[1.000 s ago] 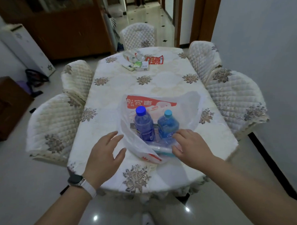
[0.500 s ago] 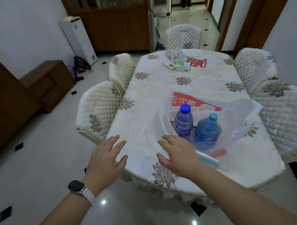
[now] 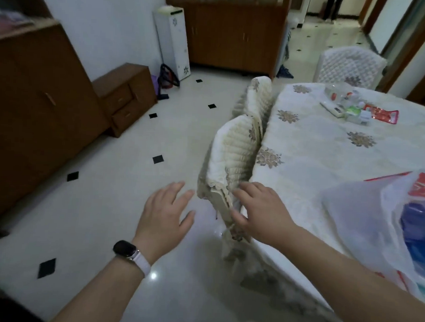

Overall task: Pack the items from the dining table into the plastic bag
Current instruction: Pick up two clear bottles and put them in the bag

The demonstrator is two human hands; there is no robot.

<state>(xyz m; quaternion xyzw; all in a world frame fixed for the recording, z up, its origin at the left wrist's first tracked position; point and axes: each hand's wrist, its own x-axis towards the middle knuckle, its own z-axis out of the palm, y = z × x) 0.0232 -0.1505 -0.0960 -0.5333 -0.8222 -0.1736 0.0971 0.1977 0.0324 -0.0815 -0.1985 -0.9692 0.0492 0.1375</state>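
both hands, left (image 3: 165, 217) and right (image 3: 260, 211), now hang spread and empty beside the tabletop (image 3: 316, 150), having left the plastic bag (image 3: 365, 216). its bottles (image 3: 418, 228) sit inside; far-end packets (image 3: 359, 111) likely come next.

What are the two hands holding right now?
Nothing. The left hand is open with fingers spread above the floor, and the right hand is open in front of the chair, gripping nothing.
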